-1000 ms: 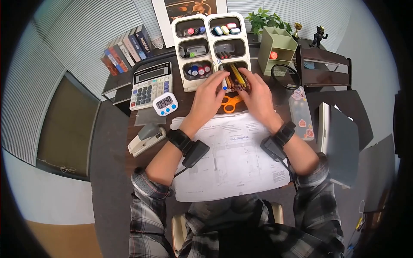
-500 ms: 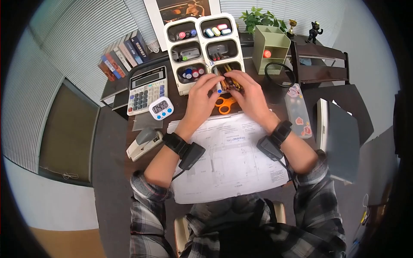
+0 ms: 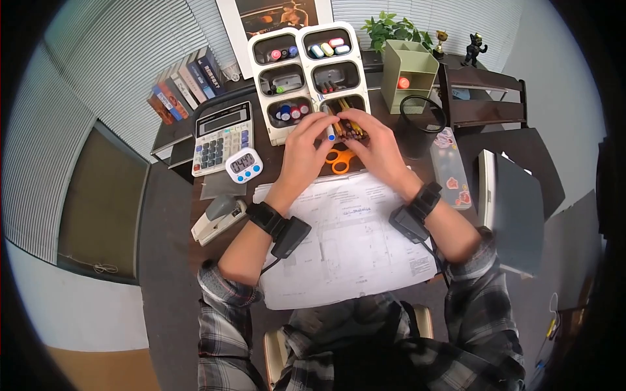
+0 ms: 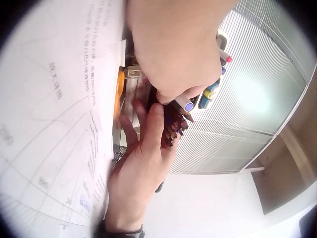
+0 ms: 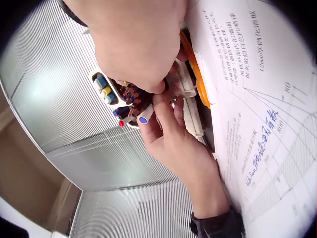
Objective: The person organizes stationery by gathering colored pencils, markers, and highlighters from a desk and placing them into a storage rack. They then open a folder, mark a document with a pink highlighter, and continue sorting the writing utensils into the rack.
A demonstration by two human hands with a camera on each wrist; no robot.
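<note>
In the head view my left hand (image 3: 303, 153) pinches a light-coloured marker with a blue end (image 3: 331, 135), at the lower right compartment of a white desk organizer (image 3: 311, 78). The blue end also shows beside the left fingers in the right wrist view, on the marker (image 5: 144, 119). Opposite, my right hand (image 3: 381, 146) curls its thumb and fingers round a bundle of pencils (image 3: 351, 128) at the same compartment. Their tips crowd beside the marker in the left wrist view. Both hands' fingertips come close together and partly hide the bundle. Orange-handled scissors (image 3: 340, 161) lie just below.
Printed sheets (image 3: 345, 254) lie under the forearms. Left are a calculator (image 3: 222, 140), a timer (image 3: 244, 165) and a stapler (image 3: 220, 218). A black mesh cup (image 3: 420, 127), a green holder (image 3: 407, 75) and a sticker-covered case (image 3: 451, 169) stand right. Markers fill other compartments.
My hands have drawn closer together over the pencils, the right fingers moving left across the bundle. The head view has shifted slightly. Over the last half second, the hands hardly move.
</note>
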